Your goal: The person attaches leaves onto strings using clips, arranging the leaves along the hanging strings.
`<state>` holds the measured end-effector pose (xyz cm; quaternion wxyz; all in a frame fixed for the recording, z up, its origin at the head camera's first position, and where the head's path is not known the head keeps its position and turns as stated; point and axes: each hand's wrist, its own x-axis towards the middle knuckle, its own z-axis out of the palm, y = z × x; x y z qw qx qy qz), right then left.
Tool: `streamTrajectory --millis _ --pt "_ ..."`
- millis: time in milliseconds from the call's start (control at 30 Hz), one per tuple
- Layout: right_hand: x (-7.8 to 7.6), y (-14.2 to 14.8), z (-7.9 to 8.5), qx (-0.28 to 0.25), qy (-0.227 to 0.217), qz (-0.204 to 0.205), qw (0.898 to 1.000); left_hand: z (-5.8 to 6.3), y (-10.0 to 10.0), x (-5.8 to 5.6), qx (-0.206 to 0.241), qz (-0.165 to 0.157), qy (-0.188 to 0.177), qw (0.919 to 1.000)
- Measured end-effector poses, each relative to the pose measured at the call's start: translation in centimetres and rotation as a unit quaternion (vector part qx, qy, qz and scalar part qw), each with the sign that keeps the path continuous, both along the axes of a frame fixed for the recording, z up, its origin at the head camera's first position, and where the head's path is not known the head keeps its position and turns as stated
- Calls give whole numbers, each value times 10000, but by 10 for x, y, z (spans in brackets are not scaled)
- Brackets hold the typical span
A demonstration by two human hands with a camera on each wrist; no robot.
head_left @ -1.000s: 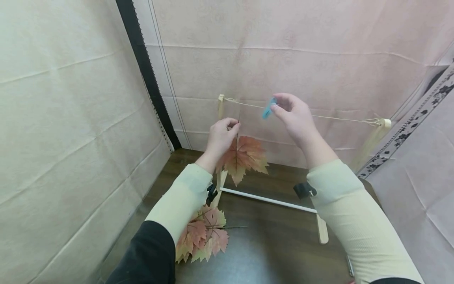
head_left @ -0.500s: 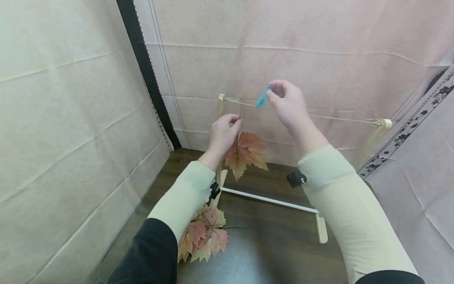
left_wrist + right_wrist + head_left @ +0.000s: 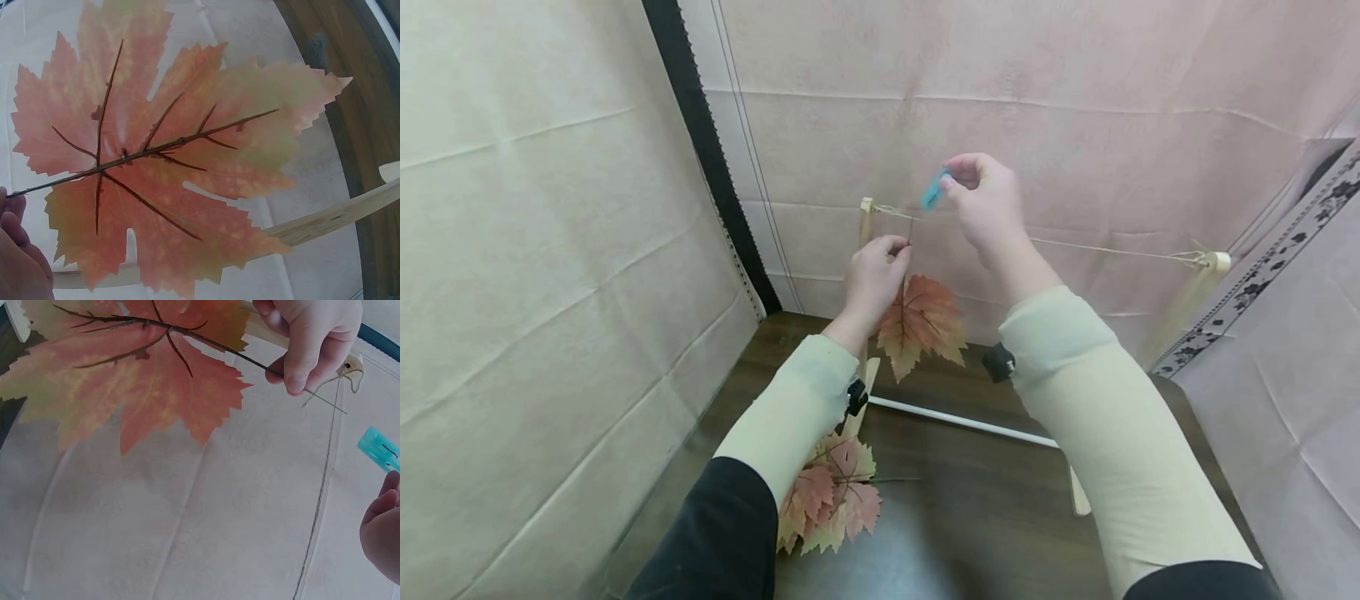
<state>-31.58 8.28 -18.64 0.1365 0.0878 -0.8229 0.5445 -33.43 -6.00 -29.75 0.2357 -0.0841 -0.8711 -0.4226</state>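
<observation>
My left hand (image 3: 876, 277) pinches the thin dark stem of an orange-red maple leaf (image 3: 922, 323), which hangs blade down. The stem's tip points up near the string (image 3: 1097, 247) tied between two wooden posts. In the left wrist view the leaf (image 3: 156, 156) fills most of the picture. My right hand (image 3: 992, 200) holds a blue clothespin (image 3: 933, 192) between thumb and fingers, just above the string near its left end. In the right wrist view the clothespin (image 3: 379, 449) is apart from both string and stem.
A pile of similar leaves (image 3: 835, 500) lies on the dark wooden table (image 3: 970, 525), partly behind the left forearm. The left post (image 3: 867, 218) and right post (image 3: 1195, 292) carry the string, and a white rod (image 3: 962, 421) joins them low down. Pale cloth walls stand around.
My right hand has moved left and up with the clothespin, toward the stem. My left hand has risen slightly, bringing the stem tip up to the string's height.
</observation>
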Motion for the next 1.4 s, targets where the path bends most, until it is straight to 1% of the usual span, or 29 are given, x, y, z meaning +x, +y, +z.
streamTrajectory --millis 267,567,800,1000,1133,1400 --pt "-7 -8 -3 -143 -260 72 9995 5 -1 -1 -81 180 -95 9998" --pt "-14 -11 -7 203 -354 79 9991 4 1 -1 -143 232 -174 9995" --pt "-16 -13 -8 402 -483 102 9980 4 1 -1 -167 235 -77 9996" --pt "-18 -17 -11 656 -484 82 9966 5 1 0 -145 211 -10 9997" --pt "-21 -18 -13 856 -450 185 9951 4 0 -1 -79 196 84 9997" --pt "-24 -19 -19 1003 -439 330 9934 3 -1 -2 -43 219 94 9997"
